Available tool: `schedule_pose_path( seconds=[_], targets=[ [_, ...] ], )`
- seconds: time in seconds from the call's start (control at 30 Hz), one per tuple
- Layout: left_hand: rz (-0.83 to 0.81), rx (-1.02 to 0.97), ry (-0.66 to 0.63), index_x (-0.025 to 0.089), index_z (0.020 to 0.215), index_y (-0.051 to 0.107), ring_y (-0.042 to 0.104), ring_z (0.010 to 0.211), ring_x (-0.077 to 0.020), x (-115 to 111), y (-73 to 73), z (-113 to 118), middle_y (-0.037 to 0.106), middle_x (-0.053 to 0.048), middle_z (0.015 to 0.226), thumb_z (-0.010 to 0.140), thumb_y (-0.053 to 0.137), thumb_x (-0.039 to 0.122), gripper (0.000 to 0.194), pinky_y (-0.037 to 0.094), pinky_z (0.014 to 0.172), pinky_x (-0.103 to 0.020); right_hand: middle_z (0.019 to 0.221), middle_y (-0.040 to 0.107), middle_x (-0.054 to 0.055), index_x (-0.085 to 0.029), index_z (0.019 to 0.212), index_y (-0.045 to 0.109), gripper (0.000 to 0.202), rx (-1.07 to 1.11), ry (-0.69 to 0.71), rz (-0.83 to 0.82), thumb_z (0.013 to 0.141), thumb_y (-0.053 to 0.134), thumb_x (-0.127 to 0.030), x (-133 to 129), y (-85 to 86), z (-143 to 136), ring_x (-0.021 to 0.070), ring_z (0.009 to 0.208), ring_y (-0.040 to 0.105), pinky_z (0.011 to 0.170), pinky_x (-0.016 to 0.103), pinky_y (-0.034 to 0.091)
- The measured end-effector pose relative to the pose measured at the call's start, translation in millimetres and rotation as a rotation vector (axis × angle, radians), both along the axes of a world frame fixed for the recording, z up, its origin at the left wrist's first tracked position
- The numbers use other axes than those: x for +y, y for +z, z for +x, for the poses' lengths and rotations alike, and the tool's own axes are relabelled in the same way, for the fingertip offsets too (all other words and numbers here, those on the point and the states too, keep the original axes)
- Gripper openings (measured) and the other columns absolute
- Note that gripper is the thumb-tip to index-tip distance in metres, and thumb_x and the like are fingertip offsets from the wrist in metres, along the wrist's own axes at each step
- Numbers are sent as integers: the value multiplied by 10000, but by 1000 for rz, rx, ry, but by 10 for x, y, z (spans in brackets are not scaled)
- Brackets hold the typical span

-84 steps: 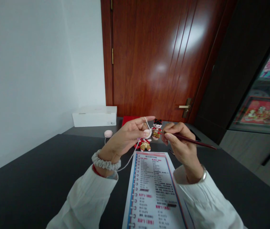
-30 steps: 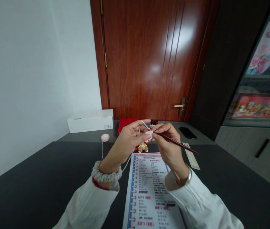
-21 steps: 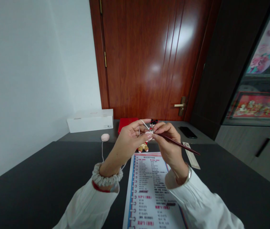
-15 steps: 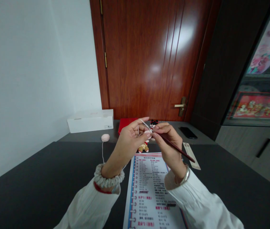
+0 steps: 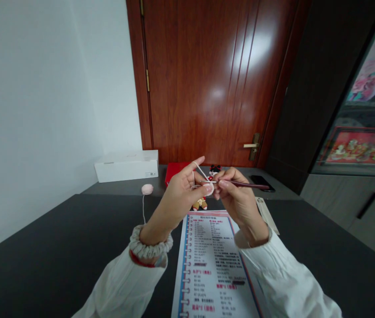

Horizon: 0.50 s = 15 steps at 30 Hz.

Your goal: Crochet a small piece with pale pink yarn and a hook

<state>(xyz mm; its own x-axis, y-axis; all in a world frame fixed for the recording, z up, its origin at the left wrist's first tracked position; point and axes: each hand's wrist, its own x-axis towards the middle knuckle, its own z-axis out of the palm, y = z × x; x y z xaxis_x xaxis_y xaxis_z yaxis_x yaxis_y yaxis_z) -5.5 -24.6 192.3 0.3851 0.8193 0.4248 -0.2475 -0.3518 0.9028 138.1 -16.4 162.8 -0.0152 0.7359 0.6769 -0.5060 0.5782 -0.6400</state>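
Note:
Between thumb and fingers, my left hand (image 5: 184, 190) pinches a small pale crochet piece (image 5: 209, 190). White yarn (image 5: 202, 170) runs taut from its raised index finger down to the work. My right hand (image 5: 237, 194) grips a crochet hook (image 5: 249, 184) by its dark red handle, which lies almost level. The hook's metal tip meets the yarn at the piece's top edge; the exact stitch is too small to tell. A pale pink yarn ball (image 5: 147, 189) rests on the table at left, its strand hanging down toward my left wrist.
Beneath my hands lies a spiral-bound printed booklet (image 5: 214, 256) on the dark table (image 5: 108, 234). Behind them are crocheted dolls (image 5: 200, 204), partly hidden, and a red box (image 5: 173, 170). A white box (image 5: 126, 167) stands back left; a phone (image 5: 257, 180) and pale strip (image 5: 267, 214) lie right.
My right hand has turned, swinging the hook from a steep downward slant to nearly level. My left index finger has risen slightly, drawing the yarn straighter.

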Motion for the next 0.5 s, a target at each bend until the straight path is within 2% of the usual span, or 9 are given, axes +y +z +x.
schedule_pose_path(
  seconds=[0.27, 0.5],
  targets=[
    [39, 19, 92, 114, 1402, 401, 580, 693, -113, 27, 9, -24, 610, 17, 720, 731, 686, 120, 730, 489, 669, -243, 671, 649, -35, -205, 710, 585, 150, -188, -69, 131, 764, 709, -140, -19, 32, 254, 98, 543, 551, 498, 227, 433],
    [54, 21, 127, 105, 1415, 373, 584, 699, -112, 37, -3, -13, 601, 20, 736, 758, 669, 137, 721, 483, 692, -249, 691, 645, -38, -203, 719, 582, 162, -278, -216, 211, 785, 681, -92, -74, 52, 257, 96, 588, 560, 533, 232, 424]
  ],
)
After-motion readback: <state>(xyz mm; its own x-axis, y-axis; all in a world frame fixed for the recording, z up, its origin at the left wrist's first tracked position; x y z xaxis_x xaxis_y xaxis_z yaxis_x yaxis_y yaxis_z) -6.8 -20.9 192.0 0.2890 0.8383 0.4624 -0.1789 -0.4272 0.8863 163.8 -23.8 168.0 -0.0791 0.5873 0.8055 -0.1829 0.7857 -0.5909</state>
